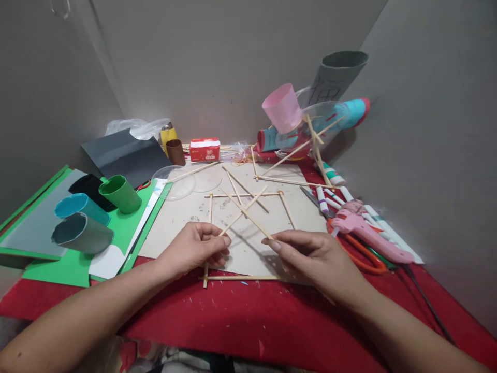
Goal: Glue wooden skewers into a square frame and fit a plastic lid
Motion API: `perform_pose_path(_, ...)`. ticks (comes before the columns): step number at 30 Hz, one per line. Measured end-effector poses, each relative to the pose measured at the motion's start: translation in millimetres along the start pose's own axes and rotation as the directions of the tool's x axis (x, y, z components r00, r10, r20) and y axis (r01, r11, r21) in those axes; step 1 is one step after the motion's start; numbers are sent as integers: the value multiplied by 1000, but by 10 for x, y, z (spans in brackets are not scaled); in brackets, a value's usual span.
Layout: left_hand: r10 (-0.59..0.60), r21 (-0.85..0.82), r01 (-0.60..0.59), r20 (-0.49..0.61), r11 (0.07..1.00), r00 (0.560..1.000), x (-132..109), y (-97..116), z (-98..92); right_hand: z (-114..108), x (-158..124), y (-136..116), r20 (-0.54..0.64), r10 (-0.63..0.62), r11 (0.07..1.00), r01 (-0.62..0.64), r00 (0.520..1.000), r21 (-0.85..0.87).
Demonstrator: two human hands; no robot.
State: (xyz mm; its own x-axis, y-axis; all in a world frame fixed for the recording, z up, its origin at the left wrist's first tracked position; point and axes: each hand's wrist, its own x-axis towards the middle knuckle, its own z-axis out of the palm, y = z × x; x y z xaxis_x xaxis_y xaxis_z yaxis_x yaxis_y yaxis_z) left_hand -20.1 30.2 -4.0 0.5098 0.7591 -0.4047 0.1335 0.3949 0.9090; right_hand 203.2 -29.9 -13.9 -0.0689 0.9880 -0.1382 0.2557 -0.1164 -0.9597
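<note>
My left hand (pixel 196 247) pinches the near end of a thin wooden stick (pixel 254 198) between thumb and fingers. Between the thumb and fingers of my right hand (pixel 306 256) is the end of a second wooden stick (pixel 258 226). The two sticks cross in an X above a pale board (pixel 174 217). Below them lies a four-sided stick frame (pixel 240 278), its visible corners joined; my right hand hides its near right corner. Two loose sticks (pixel 254 195) lie across the frame's far side, partly behind the crossed pair.
At right lie a pink glue gun (pixel 361 228), orange-handled scissors (pixel 359 254) and markers (pixel 328 199). A stick structure (pixel 295 181) with a pink paper cup (pixel 283 109) stands behind. Paper tubes (pixel 120 194) stand left; clear discs (pixel 174 182) and a red box (pixel 205 150) are farther back.
</note>
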Motion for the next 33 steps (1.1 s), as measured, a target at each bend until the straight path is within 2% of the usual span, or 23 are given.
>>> perform_pose_path(4,92,174,-99,50,980,995,6,10,-48,-28,-1,-20,-58,-45,997,41,997,-69)
perform_pose_path(8,193,390,-210,84,897,978,-29,11,-67,-46,-2,-47,-72,-88,992,81,994,-99)
perform_pose_path(13,309,510,-324,117,797,944,-109,51,-18,-70,5,-77,-52,-155,979,147,987,-143)
perform_pose_path(19,285,516,-319,146,795,947,-125,69,24,-116,20,-53,-48,-312,906,282,949,-315)
perform_pose_path(25,329,533,-349,137,771,934,-99,30,35,-130,22,-51,-37,-414,855,375,909,-358)
perform_pose_path(33,488,583,-478,155,657,859,-48,-25,76,-139,62,-30,-36,-557,768,498,830,-402)
